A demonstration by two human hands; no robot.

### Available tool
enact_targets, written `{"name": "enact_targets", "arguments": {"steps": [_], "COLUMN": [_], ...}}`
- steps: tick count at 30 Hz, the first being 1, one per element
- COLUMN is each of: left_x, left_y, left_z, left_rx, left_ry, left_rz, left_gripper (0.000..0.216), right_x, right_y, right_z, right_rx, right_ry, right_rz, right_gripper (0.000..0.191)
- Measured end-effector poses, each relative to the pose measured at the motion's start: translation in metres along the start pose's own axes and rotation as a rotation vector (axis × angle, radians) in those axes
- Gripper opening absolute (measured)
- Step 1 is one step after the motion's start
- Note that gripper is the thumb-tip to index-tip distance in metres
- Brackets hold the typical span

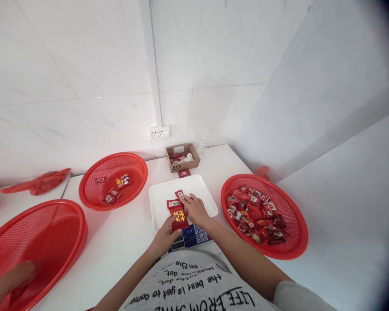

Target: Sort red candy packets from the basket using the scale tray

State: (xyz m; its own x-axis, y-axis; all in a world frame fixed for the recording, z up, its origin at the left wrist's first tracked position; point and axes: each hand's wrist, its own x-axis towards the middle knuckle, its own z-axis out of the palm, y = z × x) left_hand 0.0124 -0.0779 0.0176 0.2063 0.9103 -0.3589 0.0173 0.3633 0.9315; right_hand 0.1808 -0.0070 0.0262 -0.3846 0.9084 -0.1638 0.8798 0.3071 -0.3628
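My left hand (164,236) grips the lower edge of a red packet (179,218) with yellow characters, over the front of the white scale tray (162,190). My right hand (196,211) is over the tray, its fingertips on a small red packet with a white label (179,194). Another red packet with a white label (173,204) touches the top of the yellow-lettered one. The scale's blue keypad (194,235) shows below my hands, partly covered by my right forearm.
A red basket (303,229) full of wrapped snacks stands to the right. Another red basket (139,190) at left holds several packets. Another person's hand (21,275) reaches into a red basket (79,216) at lower left. Behind the scale sits a cardboard box (188,165) of packets.
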Motion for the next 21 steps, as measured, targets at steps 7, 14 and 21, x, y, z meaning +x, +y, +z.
{"name": "enact_targets", "arguments": {"steps": [7,14,21], "left_x": [-0.003,-0.006,-0.003], "left_y": [0.006,0.005,-0.002], "left_z": [0.002,-0.003,-0.003], "left_rx": [-0.018,0.095,0.521], "left_ry": [-0.015,-0.012,0.009], "left_rz": [0.032,-0.006,0.105], "left_gripper": [0.065,0.063,0.056], "right_x": [-0.014,-0.034,-0.037], "right_y": [0.000,0.016,0.017], "right_z": [0.000,-0.001,0.005], "right_rx": [0.023,0.096,0.121], "right_ry": [0.023,0.155,0.134], "right_rz": [0.012,0.150,0.171], "right_gripper": [0.047,0.033,0.025]}}
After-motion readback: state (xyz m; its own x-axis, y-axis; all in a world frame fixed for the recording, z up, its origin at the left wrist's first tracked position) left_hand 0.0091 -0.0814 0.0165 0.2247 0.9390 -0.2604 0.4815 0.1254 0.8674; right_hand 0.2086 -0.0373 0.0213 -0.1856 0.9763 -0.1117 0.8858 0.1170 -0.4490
